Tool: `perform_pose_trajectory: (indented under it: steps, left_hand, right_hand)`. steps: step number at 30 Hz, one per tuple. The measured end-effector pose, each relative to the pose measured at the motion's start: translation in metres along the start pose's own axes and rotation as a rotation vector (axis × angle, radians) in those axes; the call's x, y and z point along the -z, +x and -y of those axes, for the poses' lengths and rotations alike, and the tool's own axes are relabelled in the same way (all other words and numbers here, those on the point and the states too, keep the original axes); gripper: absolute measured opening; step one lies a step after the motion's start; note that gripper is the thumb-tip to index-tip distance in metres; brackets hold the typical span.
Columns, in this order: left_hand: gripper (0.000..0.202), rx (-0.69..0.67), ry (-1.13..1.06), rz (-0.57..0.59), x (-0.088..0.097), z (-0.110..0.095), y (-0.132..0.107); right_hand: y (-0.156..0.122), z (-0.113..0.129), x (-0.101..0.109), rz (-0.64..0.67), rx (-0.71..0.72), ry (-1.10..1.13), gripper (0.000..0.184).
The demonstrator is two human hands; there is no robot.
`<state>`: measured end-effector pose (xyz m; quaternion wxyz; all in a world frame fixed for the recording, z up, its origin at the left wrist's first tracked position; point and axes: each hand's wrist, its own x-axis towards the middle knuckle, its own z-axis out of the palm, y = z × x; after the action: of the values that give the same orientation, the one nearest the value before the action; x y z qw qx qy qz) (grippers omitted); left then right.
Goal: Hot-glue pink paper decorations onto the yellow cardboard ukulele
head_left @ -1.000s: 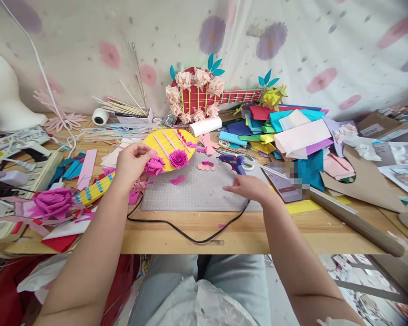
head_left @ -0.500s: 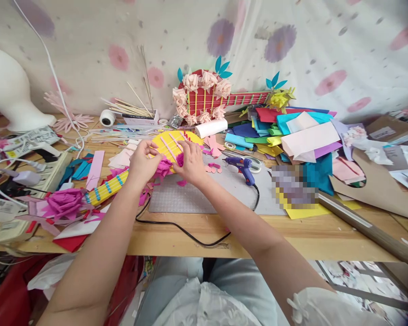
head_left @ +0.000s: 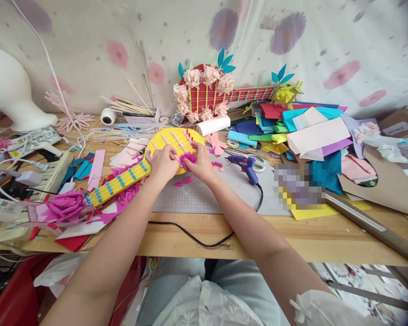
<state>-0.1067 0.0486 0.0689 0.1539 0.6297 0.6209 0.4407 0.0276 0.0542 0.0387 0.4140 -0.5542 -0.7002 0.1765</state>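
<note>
A yellow paper guitar with pink strips lies on the grey cutting mat, its blue-barred neck pointing left. My left hand rests on the round body with its fingers curled down. My right hand pinches a magenta paper flower against the body's lower edge. The two hands nearly touch. A few pink petals lie on the mat just below them.
A blue glue gun lies right of my hands, its black cord looping over the table edge. Stacked coloured paper fills the right, a red paper guitar leans at the back, a large pink flower and scraps lie left.
My right hand came from the mat near the glue gun to the yellow guitar and took hold of the magenta flower. The guitar has shifted slightly on the mat.
</note>
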Motion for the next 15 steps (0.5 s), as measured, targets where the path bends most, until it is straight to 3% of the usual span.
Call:
perform_pose_trajectory:
  steps: [9, 15]
  left_hand:
    - [0.016, 0.061, 0.443, 0.216, 0.001, -0.014, 0.001]
    - [0.017, 0.070, 0.521, 0.285, -0.001, -0.018, 0.002]
  right_hand:
    - [-0.004, -0.005, -0.002, -0.037, 0.027, 0.021, 0.046]
    - [-0.006, -0.006, -0.003, -0.048, 0.018, 0.014, 0.044]
